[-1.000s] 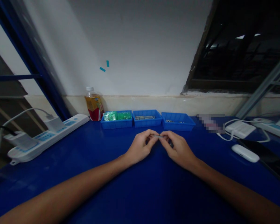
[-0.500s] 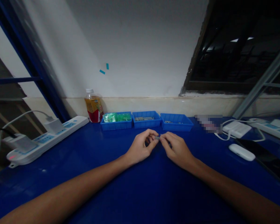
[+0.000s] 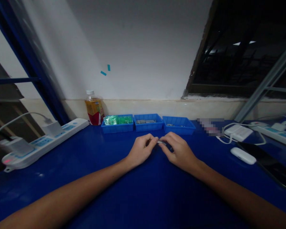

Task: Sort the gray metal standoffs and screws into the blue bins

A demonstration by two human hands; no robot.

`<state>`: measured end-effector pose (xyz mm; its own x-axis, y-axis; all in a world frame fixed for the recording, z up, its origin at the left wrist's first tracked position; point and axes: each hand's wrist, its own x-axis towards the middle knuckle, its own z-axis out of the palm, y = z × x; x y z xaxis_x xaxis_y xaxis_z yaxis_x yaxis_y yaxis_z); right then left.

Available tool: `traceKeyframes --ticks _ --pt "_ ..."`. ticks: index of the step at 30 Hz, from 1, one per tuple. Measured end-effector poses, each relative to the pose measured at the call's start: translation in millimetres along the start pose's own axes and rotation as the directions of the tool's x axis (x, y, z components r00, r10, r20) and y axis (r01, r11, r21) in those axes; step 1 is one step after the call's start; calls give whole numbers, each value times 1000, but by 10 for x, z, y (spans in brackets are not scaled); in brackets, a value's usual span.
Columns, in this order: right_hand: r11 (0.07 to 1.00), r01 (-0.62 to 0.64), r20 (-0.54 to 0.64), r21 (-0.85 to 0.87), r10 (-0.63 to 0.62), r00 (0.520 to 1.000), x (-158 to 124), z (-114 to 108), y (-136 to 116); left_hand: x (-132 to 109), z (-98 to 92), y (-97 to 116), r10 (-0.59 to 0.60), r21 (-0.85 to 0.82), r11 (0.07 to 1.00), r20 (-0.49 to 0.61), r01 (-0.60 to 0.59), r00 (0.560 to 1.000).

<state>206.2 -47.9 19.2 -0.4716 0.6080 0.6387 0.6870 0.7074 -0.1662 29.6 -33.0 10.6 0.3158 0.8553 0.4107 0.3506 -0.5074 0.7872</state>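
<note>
Head view. The left hand [image 3: 140,151] and right hand [image 3: 179,153] meet over the middle of the blue desk [image 3: 143,194]. Each grip pinches one end of a small metal part [image 3: 161,142] between thumb and forefinger, just above the surface. The forearms appear to rest on the desk, probably for steadiness. Three blue trays [image 3: 147,127] stand in a row close behind the hands, within easy reach. A bottle [image 3: 93,108] and a power strip [image 3: 46,142] lie well apart, at left.
</note>
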Motion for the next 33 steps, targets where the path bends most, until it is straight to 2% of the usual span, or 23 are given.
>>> traceKeyframes --ticks 4,11,14,19,24,30,33 --pt "997 32 61 -65 -28 998 -2 19 1 5 10 -6 -3 0 1000 4 3 1000" --pt "999 43 20 -17 -43 999 0 27 -23 11 6 -15 -7 17 1000 28 7 1000" --pt "1000 -4 7 1 4 1000 12 29 13 15 9 -21 -2 36 999 45 0 999" --pt "995 -94 15 22 94 995 17 49 145 0 26 -43 88 54 995 8 -88 996" --pt "998 -49 79 34 47 996 7 69 160 2 30 -72 171 118 978 6 -170 985" --pt "993 -67 61 96 61 996 -4 67 78 5 17 -42 120 84 989 -11 -118 993" --pt "998 -30 36 51 28 999 7 70 56 5 11 -32 103 84 991 -23 -100 994"
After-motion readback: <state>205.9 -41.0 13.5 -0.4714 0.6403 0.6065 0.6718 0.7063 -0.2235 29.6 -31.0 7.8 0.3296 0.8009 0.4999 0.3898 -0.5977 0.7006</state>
